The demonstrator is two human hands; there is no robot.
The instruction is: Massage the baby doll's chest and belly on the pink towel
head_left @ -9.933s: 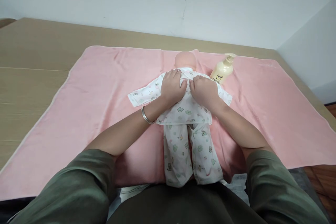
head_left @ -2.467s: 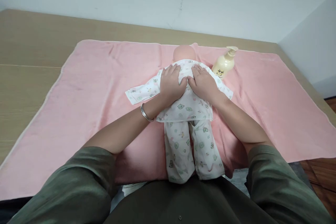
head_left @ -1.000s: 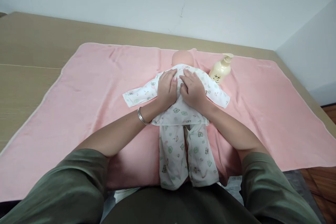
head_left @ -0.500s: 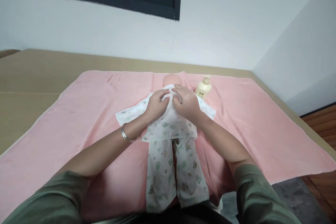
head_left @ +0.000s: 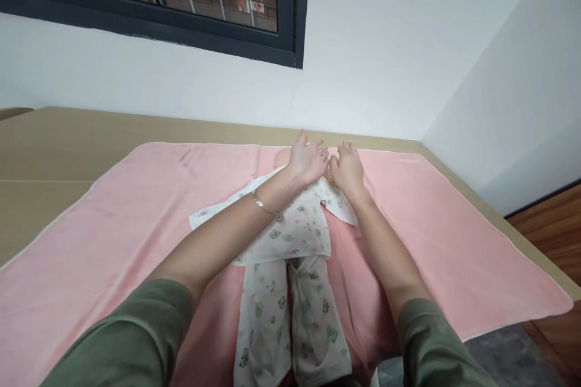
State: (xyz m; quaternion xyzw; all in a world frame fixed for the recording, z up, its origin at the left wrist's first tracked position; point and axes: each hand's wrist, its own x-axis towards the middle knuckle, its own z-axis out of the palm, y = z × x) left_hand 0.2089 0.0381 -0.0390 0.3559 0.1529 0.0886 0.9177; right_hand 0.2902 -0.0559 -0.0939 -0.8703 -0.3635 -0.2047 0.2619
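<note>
A doll in a white printed top (head_left: 290, 233) and matching trousers (head_left: 267, 314) lies on a pink blanket (head_left: 436, 242). Part of its head (head_left: 282, 158) shows behind my left wrist. My left hand (head_left: 309, 160) is above the doll's upper chest, palm turned up, fingers apart, with nothing in it. Just right of it, my right hand (head_left: 347, 168) is over the pale bottle beside the doll's shoulder. The hand hides nearly all of the bottle, and I cannot make out whether its fingers touch it.
The blanket covers much of a tan table (head_left: 113, 127), which stands against a white wall (head_left: 363, 48). A dark-framed window (head_left: 290, 18) is at the upper left. Wooden flooring (head_left: 556, 230) shows at the right.
Both hands have left the doll's chest and shifted right. My left hand has turned palm up, and my right hand now covers the bottle. The view has tilted up slightly.
</note>
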